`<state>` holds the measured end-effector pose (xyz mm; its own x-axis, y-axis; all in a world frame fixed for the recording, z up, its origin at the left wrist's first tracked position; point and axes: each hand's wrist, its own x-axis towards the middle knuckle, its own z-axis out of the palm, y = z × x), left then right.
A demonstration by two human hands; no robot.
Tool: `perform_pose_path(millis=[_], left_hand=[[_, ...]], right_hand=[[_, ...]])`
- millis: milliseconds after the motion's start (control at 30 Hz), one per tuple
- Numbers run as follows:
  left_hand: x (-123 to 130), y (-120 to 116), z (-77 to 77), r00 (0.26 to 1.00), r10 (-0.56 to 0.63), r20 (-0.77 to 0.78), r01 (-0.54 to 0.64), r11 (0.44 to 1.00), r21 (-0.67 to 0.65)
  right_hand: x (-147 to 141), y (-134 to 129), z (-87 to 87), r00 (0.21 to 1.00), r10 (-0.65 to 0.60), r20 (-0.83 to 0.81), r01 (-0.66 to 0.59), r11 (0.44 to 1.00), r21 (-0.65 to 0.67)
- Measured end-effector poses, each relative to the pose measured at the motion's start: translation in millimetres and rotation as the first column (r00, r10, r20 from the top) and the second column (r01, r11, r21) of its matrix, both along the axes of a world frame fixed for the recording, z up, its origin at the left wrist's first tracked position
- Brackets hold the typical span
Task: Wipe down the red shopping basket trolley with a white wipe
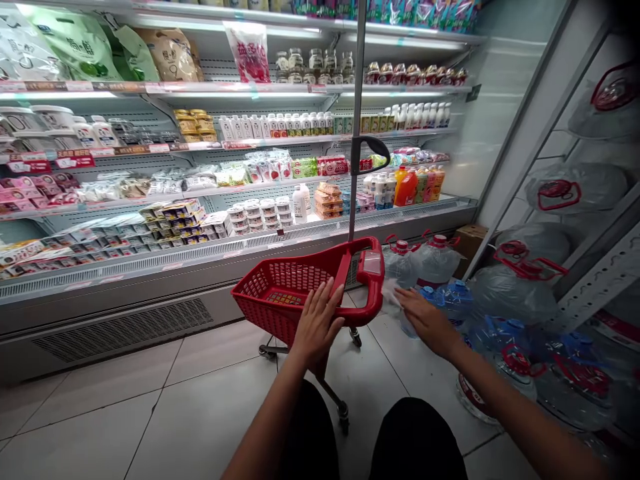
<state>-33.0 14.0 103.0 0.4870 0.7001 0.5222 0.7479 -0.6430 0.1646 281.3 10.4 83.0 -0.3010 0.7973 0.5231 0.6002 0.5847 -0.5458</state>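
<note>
A red shopping cart (pixel 287 270) on wheels stands in front of me, its basket facing left and its thick red handle on the right. My left hand (pixel 317 320) is at the near side of the basket, fingers stretched out and apart, holding nothing. Whether it touches the rim is unclear. Right of the handle, my right hand (pixel 425 320) has its fingers together around a whitish, see-through wipe or piece of film (pixel 391 292), which is blurred.
An open refrigerated shelf (pixel 115 267) of packaged dairy and drinks runs behind the cart. A grey pole with a black handle (pixel 370 155) rises behind the cart handle. Large water bottles (pixel 530 297) stand on the floor and a rack at right. Below are my knees.
</note>
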Motion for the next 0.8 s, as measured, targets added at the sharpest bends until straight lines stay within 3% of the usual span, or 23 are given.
perform_pose_path(millis=[67,133,200,267,367,433,567,667,800], left_hand=[[-13,6,-4.9,0.999,0.048,-0.009,-0.048,0.998,-0.032],[-19,11,-7.9,0.996,0.089,-0.01,-0.09,0.995,-0.05],[-17,15,-9.3,0.992,0.123,-0.004,-0.123,0.991,-0.05],[-9,18,-9.6,0.987,0.159,0.005,-0.158,0.987,-0.036],[14,21,-10.9,0.975,0.221,0.022,-0.221,0.975,-0.007],[30,23,-13.4,0.967,0.253,0.035,-0.254,0.967,0.013],[58,26,-20.8,0.971,0.23,0.071,-0.232,0.972,0.031],[70,30,-28.2,0.989,0.116,0.093,-0.118,0.993,0.018],[54,36,-43.7,0.998,-0.01,0.06,0.01,1.0,-0.009]], right_hand=[[7,-3,-16.1,0.997,-0.046,-0.07,0.039,0.995,-0.096],[5,-10,-24.7,0.94,-0.227,-0.254,0.192,0.969,-0.155],[-4,-16,-19.4,0.805,-0.416,-0.423,0.366,0.909,-0.198],[-16,-15,-2.3,0.748,-0.472,-0.467,0.434,0.88,-0.195],[-35,-2,25.1,0.868,-0.355,-0.348,0.374,0.927,-0.013],[-45,12,32.9,0.95,-0.248,-0.192,0.278,0.949,0.147],[-60,31,23.6,0.975,-0.222,0.004,0.211,0.929,0.305],[-76,34,11.2,0.967,-0.221,0.13,0.165,0.924,0.345],[-88,34,-0.2,0.953,-0.19,0.237,0.103,0.936,0.338]])
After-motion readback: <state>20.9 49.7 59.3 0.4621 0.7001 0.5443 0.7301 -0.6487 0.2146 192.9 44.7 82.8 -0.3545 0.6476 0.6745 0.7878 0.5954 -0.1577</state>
